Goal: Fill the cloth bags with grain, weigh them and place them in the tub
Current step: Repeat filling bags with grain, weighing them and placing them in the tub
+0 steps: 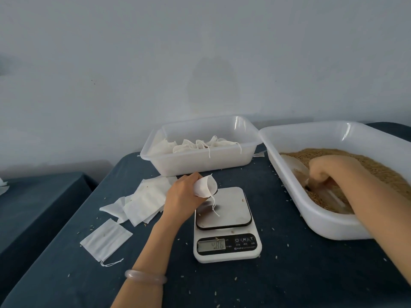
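One cloth bag [205, 185] was gripped by left hand [181, 193] over scale [232, 207] | scoop [297, 166] was clasped by right hand [322, 172] in grain [367, 161]

dim, cool, even light; soft shadows, slight blur, wide-angle bowing at edges

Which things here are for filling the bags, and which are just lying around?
For the job: cloth bag in the left hand; scoop in the right hand; grain tub; scale; tub of filled bags; pile of empty bags.
Just lying about: spilled grains; side table; bracelet.
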Motion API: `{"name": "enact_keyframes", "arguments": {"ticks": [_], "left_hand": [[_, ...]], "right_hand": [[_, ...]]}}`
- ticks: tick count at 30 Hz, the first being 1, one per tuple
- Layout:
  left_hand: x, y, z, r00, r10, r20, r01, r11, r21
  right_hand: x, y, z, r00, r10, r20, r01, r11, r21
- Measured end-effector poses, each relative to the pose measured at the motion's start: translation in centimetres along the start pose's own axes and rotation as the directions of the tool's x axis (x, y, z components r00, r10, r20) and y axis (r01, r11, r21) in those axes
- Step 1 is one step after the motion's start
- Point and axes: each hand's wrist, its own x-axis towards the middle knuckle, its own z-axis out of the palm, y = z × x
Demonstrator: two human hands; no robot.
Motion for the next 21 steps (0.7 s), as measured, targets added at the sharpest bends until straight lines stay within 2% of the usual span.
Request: {"name": "enact_keyframes", "arguments": {"ticks": [3, 6, 9, 12, 15, 21], "left_hand": [[0.0, -0.1, -0.1, 1.000, -0.008, -0.001, 0.008, 1.000, -0.009], [0.0, -0.2, -0.1, 1.000, -0.001, 0.002, 0.001, 1.000, -0.003], [0.0, -0.1, -0.1, 1.000, -0.003, 0.015, 0.003, 1.000, -0.004], [0.0, -0.2, 0.0, 1.000, -0.007, 0.017, 0.007, 1.000, -0.007], [0.0, -0.2, 0.0, 1.000, 0.000, 0.014, 0.000, 1.000, -0.004], [0.1, -0.5, -0.1, 1.000, 0.012, 0.011, -0.012, 1.000, 0.000]], "right_hand": [[0.1, -0.1, -0.3, 1.000, -0.013, -0.005, 0.014, 0.989, 0.149], [0.5, -0.4, -0.2, 1.000, -0.015, -0.017, 0.020, 0.930, 0.367], [1.3, -0.3, 0.1, 0.997, 0.022, -0.080, 0.019, 0.880, 0.474], [1.7, -0.4, -0.3, 0.986, 0.047, -0.161, 0.027, 0.902, 0.431], [1.7, -0.9, -0.6, 0.984, 0.086, -0.158, -0.015, 0.915, 0.403], [2.1, -1.8, 0.9, 0.994, 0.053, -0.094, -0.041, 0.992, 0.122]]}}
